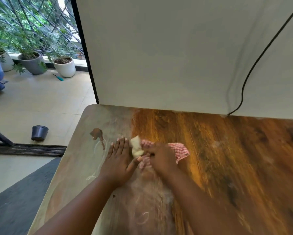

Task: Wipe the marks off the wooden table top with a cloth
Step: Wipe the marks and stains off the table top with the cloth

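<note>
- The wooden worktop [227,150] fills the lower right of the head view, its grain orange-brown on the right and washed pale by glare toward the left corner.
- The left hand [119,158] lies flat on the worktop, fingers straight and together, pointing away from the person.
- The right hand [161,158] is curled round a red-and-white checked cloth [180,150], gripping it bunched against the worktop just beside the left hand.
- A pale cream lump of the cloth [136,146] sticks out between the two hands, touching the left hand's fingers; motion blur makes it hard to say whether it is the cloth's underside or a separate piece.
- White chalk-like marks [98,151] loop across the wood left of the left hand; another looped mark [143,217] lies nearer the person, between the forearms.
- A brown smear [97,134] sits on the pale corner, beyond the left hand's fingertips.
- No writing or label can be read anywhere.
- A white backdrop sheet [176,56] stands at the worktop's far edge, with a black cable [254,65] running down it.
- On the tiled floor to the left stand potted plants [64,65], a dark empty pot [39,133] and a teal-handled tool [58,77].
</note>
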